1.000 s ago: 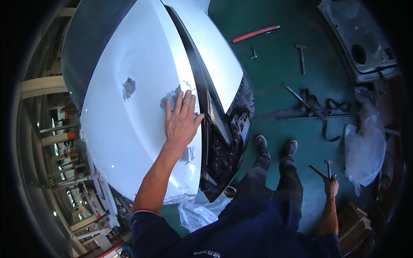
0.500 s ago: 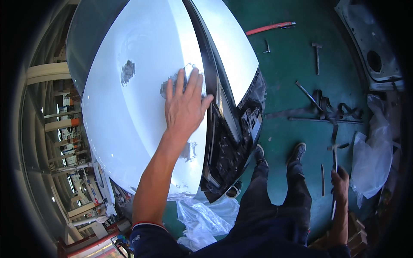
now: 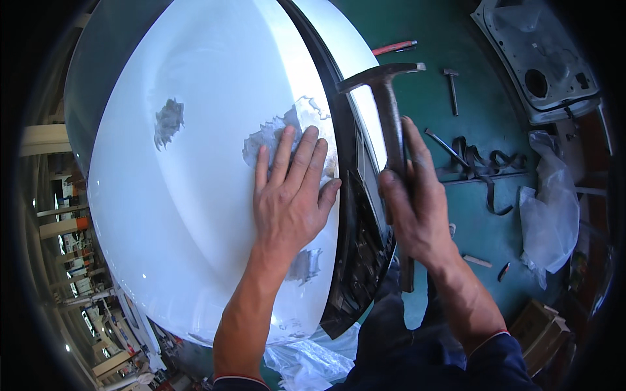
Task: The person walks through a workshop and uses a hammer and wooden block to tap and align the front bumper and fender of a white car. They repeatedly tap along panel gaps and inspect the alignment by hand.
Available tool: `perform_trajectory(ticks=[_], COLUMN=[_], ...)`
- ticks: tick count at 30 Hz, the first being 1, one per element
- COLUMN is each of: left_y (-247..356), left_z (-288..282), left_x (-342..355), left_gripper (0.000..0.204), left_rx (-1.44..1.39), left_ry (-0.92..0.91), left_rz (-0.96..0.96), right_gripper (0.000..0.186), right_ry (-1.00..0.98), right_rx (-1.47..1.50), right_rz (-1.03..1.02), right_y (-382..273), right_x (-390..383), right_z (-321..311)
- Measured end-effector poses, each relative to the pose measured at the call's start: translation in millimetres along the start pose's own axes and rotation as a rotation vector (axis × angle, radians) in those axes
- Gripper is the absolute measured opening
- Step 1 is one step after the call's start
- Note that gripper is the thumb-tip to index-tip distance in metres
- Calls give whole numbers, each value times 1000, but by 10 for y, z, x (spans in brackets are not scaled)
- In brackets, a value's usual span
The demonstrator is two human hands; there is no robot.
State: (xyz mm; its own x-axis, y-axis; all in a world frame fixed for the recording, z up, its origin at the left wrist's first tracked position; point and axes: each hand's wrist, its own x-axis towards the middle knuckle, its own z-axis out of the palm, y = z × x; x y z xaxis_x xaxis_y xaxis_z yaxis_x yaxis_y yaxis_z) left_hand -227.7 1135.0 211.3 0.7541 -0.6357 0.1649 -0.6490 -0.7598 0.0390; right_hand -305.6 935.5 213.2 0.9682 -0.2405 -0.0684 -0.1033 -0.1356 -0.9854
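My left hand [image 3: 291,202] lies flat on a white car hood [image 3: 195,195], fingers stretched out and slightly spread. Its fingertips reach the edge of a grey, sanded-looking patch [image 3: 270,140] near the hood's right edge. Two more bare patches show: one farther left [image 3: 169,122] and one below the hand [image 3: 304,265], by the left wrist. Wrapped around the handle of a metal body hammer [image 3: 391,111], my right hand [image 3: 420,199] holds it raised to the right of the hood. The hammer's long, narrow head points left and right, over the dark hood edge.
On the green floor at right are a smaller hammer [image 3: 452,91], a red bar [image 3: 394,47] and a tangled black strap [image 3: 482,171]. Clear plastic sheeting [image 3: 551,225] and a car door panel [image 3: 515,45] stand farther right. A cardboard box [image 3: 538,335] sits lower right.
My right hand has come up and left from low at the right with the hammer. My left hand, still flat on the hood, now leaves more of the grey patch visible.
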Motion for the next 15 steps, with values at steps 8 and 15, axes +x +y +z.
perform_trajectory(ticks=[8,15], left_y=[-30,-29], left_z=[-6,-3], left_x=[0,-6], left_gripper=[53,52], left_rx=[-37,-48], left_ry=[30,27], left_rz=[28,25], right_gripper=[69,68], right_ry=[29,28], right_rx=[-46,-105], right_rz=[-155,-142], right_y=[170,138], right_x=[89,129], right_z=[465,435])
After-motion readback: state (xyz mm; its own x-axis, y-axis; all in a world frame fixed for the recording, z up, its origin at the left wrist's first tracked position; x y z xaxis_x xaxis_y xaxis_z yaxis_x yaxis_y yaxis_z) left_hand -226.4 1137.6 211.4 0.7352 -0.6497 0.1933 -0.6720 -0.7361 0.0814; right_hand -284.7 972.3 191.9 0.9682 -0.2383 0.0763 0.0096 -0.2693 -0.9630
